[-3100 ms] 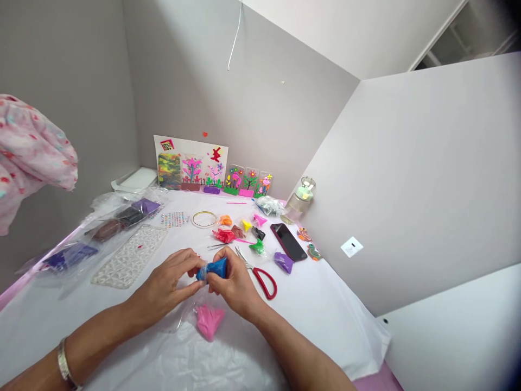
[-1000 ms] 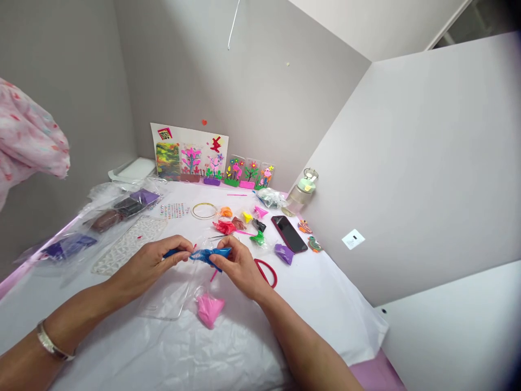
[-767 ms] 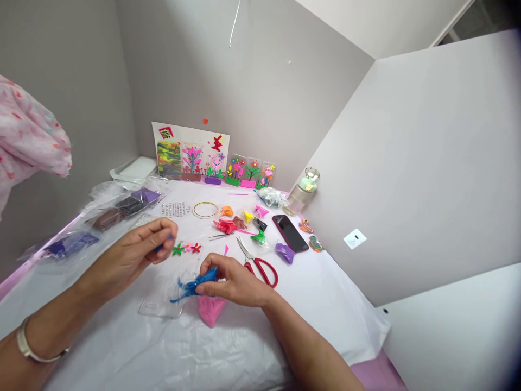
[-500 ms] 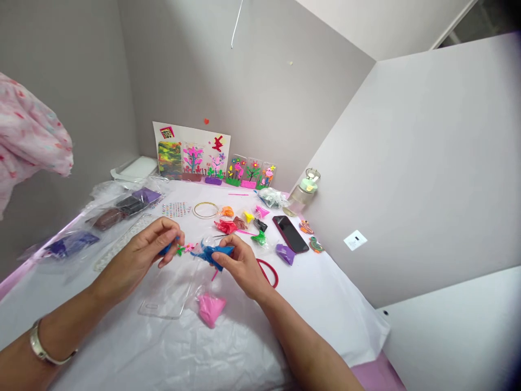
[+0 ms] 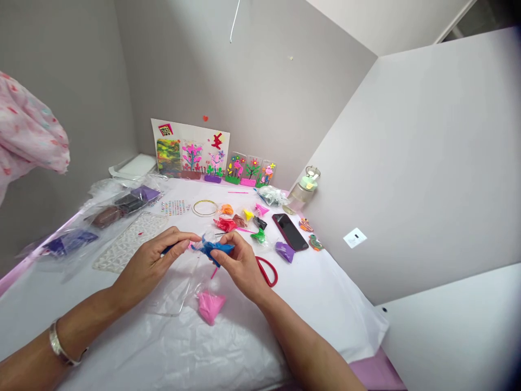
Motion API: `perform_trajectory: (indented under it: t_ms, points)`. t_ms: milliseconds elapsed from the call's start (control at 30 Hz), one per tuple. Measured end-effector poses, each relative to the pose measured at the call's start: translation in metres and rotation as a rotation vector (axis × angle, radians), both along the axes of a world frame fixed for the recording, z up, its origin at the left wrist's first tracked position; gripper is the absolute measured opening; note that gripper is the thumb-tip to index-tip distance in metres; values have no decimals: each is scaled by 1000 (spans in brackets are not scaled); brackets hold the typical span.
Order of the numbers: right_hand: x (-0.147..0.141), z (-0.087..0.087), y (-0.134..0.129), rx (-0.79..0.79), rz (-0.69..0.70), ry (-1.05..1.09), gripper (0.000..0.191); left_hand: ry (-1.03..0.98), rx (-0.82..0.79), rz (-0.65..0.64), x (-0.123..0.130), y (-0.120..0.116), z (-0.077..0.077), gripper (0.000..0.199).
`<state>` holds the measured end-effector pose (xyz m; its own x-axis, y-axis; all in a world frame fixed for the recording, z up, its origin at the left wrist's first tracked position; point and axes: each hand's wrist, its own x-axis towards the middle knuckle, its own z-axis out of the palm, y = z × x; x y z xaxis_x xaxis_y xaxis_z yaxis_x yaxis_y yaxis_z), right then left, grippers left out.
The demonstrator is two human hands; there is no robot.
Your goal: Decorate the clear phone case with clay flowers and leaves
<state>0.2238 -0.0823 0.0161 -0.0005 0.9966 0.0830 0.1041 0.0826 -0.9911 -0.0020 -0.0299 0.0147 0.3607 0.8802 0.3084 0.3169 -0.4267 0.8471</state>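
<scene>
My right hand [image 5: 243,264] pinches a bag of blue clay [image 5: 220,251], its plastic mouth turned to the left. Blue material pokes out of that opening. Beside it, my left hand [image 5: 157,260] stretches its index finger to the bag's mouth, and a lump of blue clay [image 5: 166,250] shows in its curled fingers. Beneath the hands lies a clear phone case [image 5: 179,296], with a bit of pink [image 5: 189,245] by its upper end, mostly covered by my left hand. A bag of pink clay [image 5: 210,307] rests close to the case.
Red-handled scissors [image 5: 267,271] lie right of my right hand. Beyond are small clay bags, such as red [image 5: 225,224] and purple [image 5: 285,251], a phone [image 5: 290,232] and a bottle [image 5: 302,194]. A textured white sheet [image 5: 126,244] lies left; decorated cases [image 5: 235,169] stand behind.
My left hand has moved right, its index finger now reaching the mouth of the blue clay bag. It covers most of the pink and green pieces seen before. My right hand stays nearly still.
</scene>
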Motion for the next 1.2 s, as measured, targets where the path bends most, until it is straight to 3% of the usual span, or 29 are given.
perform_trajectory:
  t_ms: [167, 400, 533, 700, 800, 967, 1200]
  points:
    - [-2, 4, -3, 46, -17, -52, 31, -33, 52, -38, 0, -2, 1, 36]
    - [-6, 5, -6, 117, -67, -136, 27, 58, 162, -21, 2, 1, -11, 32]
    - [-8, 4, -7, 134, -62, -201, 25, 59, 85, -13, 2, 2, -16, 39]
    - [-10, 2, -7, 117, -56, -248, 24, 66, 15, -133, 2, 3, -24, 44]
    - [-9, 0, -5, 88, -51, -203, 26, 92, 16, -173, 0, 3, -24, 43]
    - [-5, -2, 0, -8, -36, 6, 34, 48, 106, -76, -7, 6, -13, 37]
    - [-6, -3, -2, 53, -73, -57, 30, 133, 193, -107, -5, 10, -22, 31]
